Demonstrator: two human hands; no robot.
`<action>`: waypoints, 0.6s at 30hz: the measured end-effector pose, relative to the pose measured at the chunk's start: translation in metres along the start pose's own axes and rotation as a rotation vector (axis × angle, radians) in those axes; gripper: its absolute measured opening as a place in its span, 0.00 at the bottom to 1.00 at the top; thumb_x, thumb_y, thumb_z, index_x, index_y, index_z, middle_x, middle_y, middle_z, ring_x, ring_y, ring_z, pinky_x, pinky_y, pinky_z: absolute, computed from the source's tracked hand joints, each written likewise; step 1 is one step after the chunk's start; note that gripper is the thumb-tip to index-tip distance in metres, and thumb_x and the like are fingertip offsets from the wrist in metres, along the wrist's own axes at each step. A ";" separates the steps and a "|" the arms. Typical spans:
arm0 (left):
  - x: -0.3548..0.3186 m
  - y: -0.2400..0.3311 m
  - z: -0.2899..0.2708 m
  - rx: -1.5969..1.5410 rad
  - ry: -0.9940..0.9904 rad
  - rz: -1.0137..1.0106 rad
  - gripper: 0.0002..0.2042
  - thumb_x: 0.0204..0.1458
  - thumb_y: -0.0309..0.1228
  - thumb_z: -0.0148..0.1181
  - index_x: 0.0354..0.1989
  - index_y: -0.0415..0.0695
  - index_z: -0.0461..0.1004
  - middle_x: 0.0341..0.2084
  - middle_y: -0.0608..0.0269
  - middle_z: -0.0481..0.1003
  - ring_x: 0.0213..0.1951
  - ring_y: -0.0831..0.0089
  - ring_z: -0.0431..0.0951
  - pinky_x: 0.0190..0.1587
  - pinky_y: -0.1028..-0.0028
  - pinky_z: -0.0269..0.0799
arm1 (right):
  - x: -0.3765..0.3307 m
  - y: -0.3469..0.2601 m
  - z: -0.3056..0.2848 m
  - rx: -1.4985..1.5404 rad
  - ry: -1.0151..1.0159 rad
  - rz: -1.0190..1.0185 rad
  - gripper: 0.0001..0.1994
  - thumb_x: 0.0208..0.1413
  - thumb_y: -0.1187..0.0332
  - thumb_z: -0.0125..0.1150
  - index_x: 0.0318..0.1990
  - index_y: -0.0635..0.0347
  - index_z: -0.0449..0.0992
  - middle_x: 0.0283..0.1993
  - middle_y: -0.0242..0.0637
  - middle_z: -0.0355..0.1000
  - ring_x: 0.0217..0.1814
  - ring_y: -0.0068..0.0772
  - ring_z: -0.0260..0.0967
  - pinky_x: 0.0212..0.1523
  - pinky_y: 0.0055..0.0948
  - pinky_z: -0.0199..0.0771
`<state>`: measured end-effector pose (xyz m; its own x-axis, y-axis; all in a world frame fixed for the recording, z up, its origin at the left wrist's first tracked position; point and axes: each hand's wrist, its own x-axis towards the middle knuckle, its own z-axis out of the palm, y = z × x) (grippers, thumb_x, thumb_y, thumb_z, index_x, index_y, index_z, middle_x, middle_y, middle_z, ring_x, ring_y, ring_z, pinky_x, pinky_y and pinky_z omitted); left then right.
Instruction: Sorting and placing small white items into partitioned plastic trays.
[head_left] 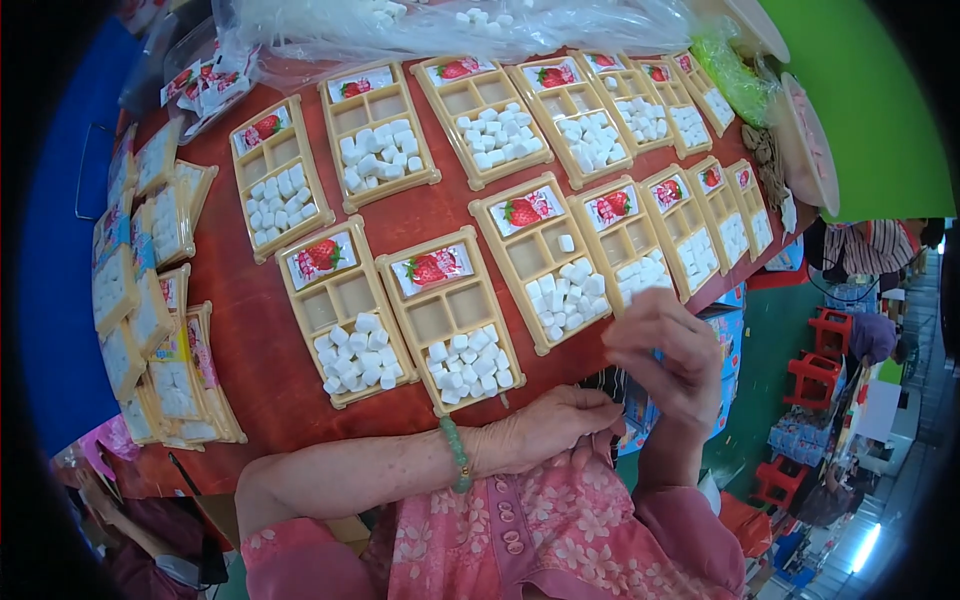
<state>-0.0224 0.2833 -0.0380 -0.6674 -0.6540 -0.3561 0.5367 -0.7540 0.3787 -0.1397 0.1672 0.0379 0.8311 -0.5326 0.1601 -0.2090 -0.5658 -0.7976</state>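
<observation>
Left hand (545, 430) loosely curled, empty; right hand (665, 355) half-open, contents indeterminate, over the beige plastic compartment tray (548, 262) of white cubes (570, 295): light, crumbly; grip tray rims.

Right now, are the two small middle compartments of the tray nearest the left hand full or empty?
Empty. In the tray above the left hand, both show bare beige bottoms; white cubes fill only its big compartment.

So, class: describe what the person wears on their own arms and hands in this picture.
Both arms are bare from short pink sleeves with a paler floral print. The left hand has a bracelet of pale green beads round its wrist. The right hand shows no glove, ring or band.
</observation>
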 end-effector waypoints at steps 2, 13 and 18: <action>0.005 -0.008 -0.002 0.040 0.012 0.032 0.16 0.65 0.41 0.49 0.39 0.39 0.73 0.25 0.62 0.74 0.15 0.81 0.71 0.14 0.81 0.62 | 0.013 0.004 0.008 -0.266 0.031 -0.016 0.13 0.42 0.76 0.70 0.38 0.58 0.78 0.35 0.32 0.73 0.39 0.40 0.68 0.45 0.37 0.64; 0.008 -0.012 -0.004 0.178 0.025 0.082 0.16 0.62 0.43 0.54 0.39 0.40 0.74 0.25 0.63 0.74 0.16 0.81 0.69 0.15 0.79 0.60 | 0.035 0.013 0.029 -0.538 -0.065 -0.206 0.12 0.43 0.76 0.69 0.38 0.57 0.77 0.37 0.32 0.73 0.40 0.37 0.68 0.47 0.38 0.59; 0.004 -0.004 -0.004 0.213 -0.013 0.013 0.14 0.64 0.43 0.52 0.38 0.45 0.74 0.25 0.71 0.72 0.21 0.86 0.68 0.20 0.83 0.61 | 0.038 0.019 0.025 -0.445 0.079 -0.170 0.10 0.44 0.79 0.67 0.35 0.58 0.75 0.34 0.34 0.73 0.37 0.37 0.69 0.46 0.36 0.61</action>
<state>-0.0251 0.2841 -0.0445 -0.6686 -0.6617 -0.3394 0.4247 -0.7144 0.5561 -0.0990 0.1515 0.0148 0.8343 -0.4460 0.3240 -0.2883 -0.8539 -0.4332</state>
